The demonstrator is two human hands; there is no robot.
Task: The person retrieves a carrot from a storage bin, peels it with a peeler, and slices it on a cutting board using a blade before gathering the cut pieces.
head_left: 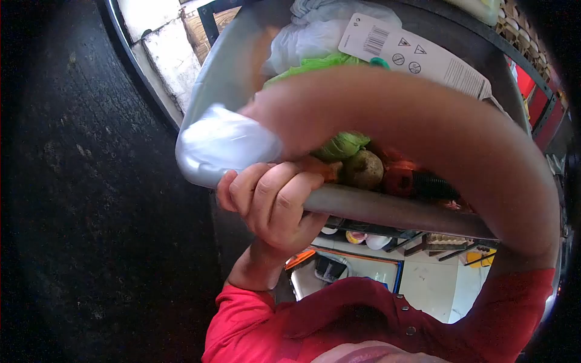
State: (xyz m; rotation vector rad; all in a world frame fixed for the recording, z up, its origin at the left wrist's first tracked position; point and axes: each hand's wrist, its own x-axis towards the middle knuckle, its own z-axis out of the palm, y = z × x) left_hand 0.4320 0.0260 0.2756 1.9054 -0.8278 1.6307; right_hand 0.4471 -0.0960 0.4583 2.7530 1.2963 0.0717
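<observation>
Scuffed and dark, a broad flat area (pixel 91 169) filled the left side; whether it was floor or wall could not be told. Beside it stood white-painted blocks (pixel 172 60), next to the far left corner of a grey bin (pixel 393 210). Inside that corner lay a white plastic bag (pixel 227 142), bright and blurred. Right against it was the right hand (pixel 275 124), its arm arching across the bin from the right; blur hid the fingers, so I cannot tell whether they pinched the bag or were spread. Just below, the left hand (pixel 272 202) curled its fingers together over the near rim, clasping it. Deeper in the bin sat pale translucent bags (pixel 339 30), then a light-green leafy bundle (pixel 342 145), partly behind the right forearm, and a round brownish item (pixel 363 169) near the rim. Farther right came a printed white card (pixel 417 57) with a barcode and, nearer, a black ribbed piece (pixel 433 184). Egg trays (pixel 523 36) were stacked beyond the bin, at upper right.
</observation>
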